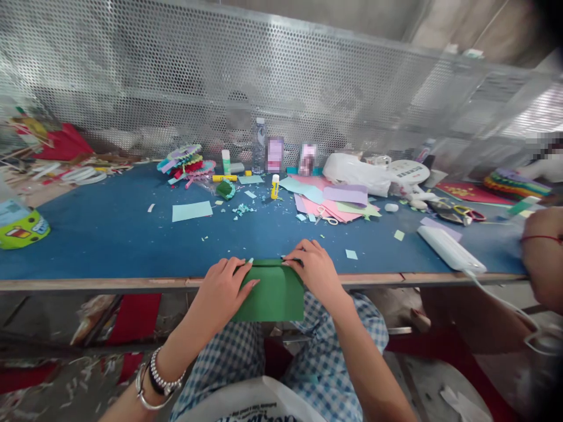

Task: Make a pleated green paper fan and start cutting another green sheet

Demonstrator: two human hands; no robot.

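A green sheet of paper [275, 296] lies over the front edge of the blue table [109, 234] and hangs toward my lap. Its top edge is folded over. My left hand [222, 287] rests on the sheet's left side, with the fingers pressed down on the fold. My right hand [314, 266] presses the fold from the right, fingers bent and fingertips on the paper. Both hands pinch the folded strip between them.
Coloured paper sheets [334, 202], scissors [326, 217], glue sticks [275, 186], a water bottle [259, 145] and paper scraps cover the table's far half. A white device with a cable [451, 249] lies at the right. Another person's arm [543, 258] shows at the right edge. A perforated metal screen [264, 76] backs the table.
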